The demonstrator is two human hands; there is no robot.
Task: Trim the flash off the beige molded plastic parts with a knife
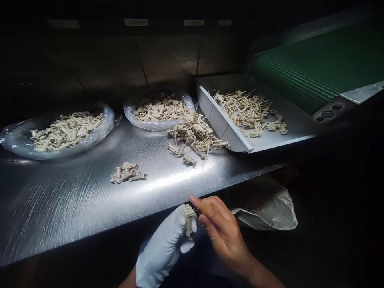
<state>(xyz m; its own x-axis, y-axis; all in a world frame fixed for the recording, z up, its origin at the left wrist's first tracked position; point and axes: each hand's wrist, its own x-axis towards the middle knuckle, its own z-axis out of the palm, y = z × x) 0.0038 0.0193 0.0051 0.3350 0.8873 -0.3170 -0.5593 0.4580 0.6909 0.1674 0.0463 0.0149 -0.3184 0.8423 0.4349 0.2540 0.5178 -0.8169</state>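
Note:
My left hand (169,244), in a white glove, grips a beige plastic part (189,219) upright between its fingertips, just off the table's front edge. Bare but for a tan wrap on the index finger, my right hand (222,228) is beside the part, its thumb and index finger pinched around something small and dark that I cannot make out. A small group of similar parts (127,173) lies on the metal table (90,196). Farther back, a loose heap of parts with thin stems (196,132) rests against the white tray.
Two clear plastic bags (108,120) (150,125) of beige parts stand at the back. A white tray (225,120) with more parts sits below a green conveyor belt (324,64) at the right. Under the table edge is a pale bag (276,208).

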